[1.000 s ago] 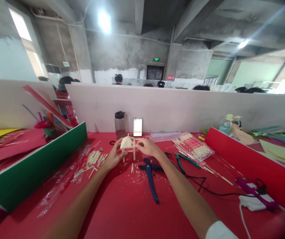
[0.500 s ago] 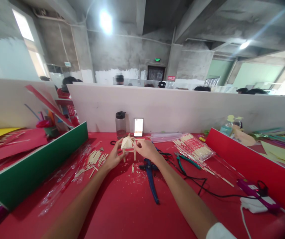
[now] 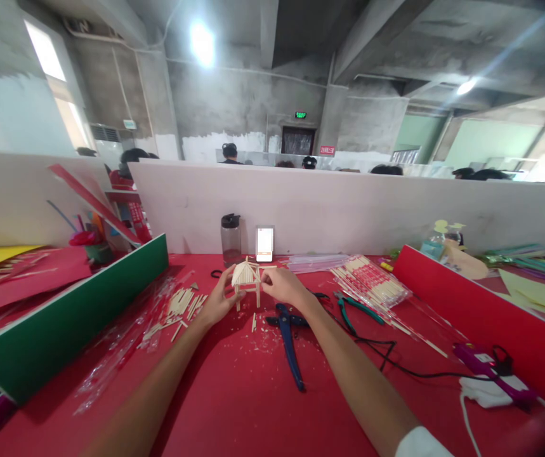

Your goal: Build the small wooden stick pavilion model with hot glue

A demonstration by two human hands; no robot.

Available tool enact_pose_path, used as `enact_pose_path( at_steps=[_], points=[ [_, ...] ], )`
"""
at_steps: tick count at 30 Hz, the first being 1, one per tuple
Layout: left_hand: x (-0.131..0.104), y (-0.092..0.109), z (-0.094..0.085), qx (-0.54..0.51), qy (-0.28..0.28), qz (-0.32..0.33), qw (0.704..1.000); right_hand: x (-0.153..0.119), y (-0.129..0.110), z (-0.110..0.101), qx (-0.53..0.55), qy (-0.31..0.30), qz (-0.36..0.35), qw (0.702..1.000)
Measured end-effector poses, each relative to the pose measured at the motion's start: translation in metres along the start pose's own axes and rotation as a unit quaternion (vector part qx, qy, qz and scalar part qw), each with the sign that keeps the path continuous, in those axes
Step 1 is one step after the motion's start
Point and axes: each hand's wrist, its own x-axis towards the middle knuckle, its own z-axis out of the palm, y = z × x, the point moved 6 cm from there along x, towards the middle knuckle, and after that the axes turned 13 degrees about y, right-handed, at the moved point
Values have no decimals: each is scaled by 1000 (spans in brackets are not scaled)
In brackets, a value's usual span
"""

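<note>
Got a small stick house (image 3: 248,276) upright out front in the middle, over the red counter (image 3: 234,406), with a peaked roof on thin legs. Can't tell about contact between those legs and the counter.

Grasping the house from its left side with the left hand (image 3: 219,301), fingers around behind the roof edge and thumb low near the legs. Holding the right hand (image 3: 284,284) right up by the opposite side, fingertips bunched close to a post. Can't really tell about anything pinched in that grip, or about actual contact with the post.

Just behind the house, can spot a bottle (image 3: 231,240) with a black lid and a lit phone (image 3: 264,244), both upright in front of the pale partition (image 3: 348,209). Nearer, under the right wrist, see a blue cutter (image 3: 288,343) flat among tiny wood scraps (image 3: 269,339), plus a couple of short sticks (image 3: 254,322) just below the house.

Over to the left, got a messy pile of loose sticks (image 3: 181,304) beside clear plastic wrappers (image 3: 115,358) and a green board (image 3: 77,317). To the right, see green-handled pliers (image 3: 362,310), bagged sticks (image 3: 374,279), a black cable (image 3: 415,371) and a purple power strip (image 3: 491,374) near a red board (image 3: 481,317).
</note>
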Motion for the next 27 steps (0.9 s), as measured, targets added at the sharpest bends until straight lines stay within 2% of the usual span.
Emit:
enact_pose_path(
  at_steps=[12, 27],
  points=[
    [0, 1, 1, 12, -1, 4, 1000, 1, -2, -2, 5, 20, 2, 1000],
    [-1, 5, 1, 13, -2, 5, 1000, 2, -4, -4, 26, -4, 18, 999]
  ],
)
